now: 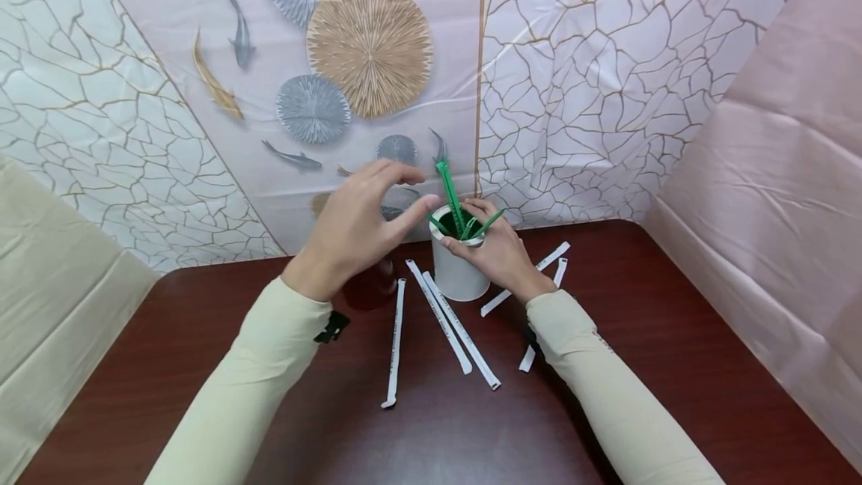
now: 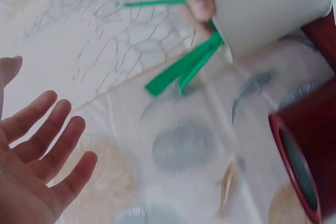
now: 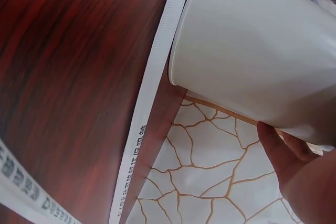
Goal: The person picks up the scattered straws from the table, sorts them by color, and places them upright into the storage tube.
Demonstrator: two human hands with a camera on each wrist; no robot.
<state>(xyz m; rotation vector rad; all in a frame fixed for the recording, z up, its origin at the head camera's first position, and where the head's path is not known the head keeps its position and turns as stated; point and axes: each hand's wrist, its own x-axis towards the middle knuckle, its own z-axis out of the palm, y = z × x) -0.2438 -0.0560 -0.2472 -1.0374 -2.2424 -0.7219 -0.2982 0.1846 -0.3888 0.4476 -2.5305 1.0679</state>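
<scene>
Right hand grips a white cup at its rim, fingers curled round the wall; cup stands on the dark red table, near the back edge. Green straws stick up out of the cup, fanned out. Left hand hovers just left of the cup, fingers spread and relaxed, holding nothing. White paper wrappers lie scattered on the table round the cup. A dark red cup sits under the left hand.
</scene>
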